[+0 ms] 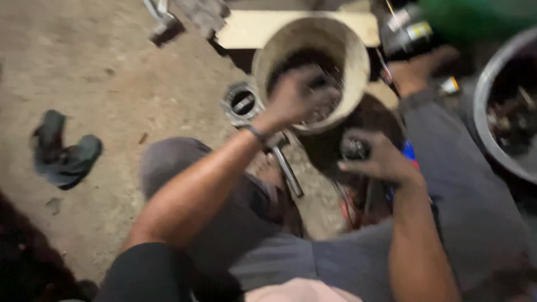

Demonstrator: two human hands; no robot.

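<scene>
A dark sandal lies well apart on the dirt floor; a round metal part sits just beside the cream bucket. The left hand reaches into the bucket, grip blurred, cannot tell. The right hand clenches a dark round part below the bucket.

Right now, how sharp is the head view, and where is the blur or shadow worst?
Head view: motion blur smears the left hand over the pale bucket, so its fingers are indistinct; the right hand, around a dark part, is a little crisper; the lower corners fall into deep shadow; the dirt floor is evenly lit.
</scene>
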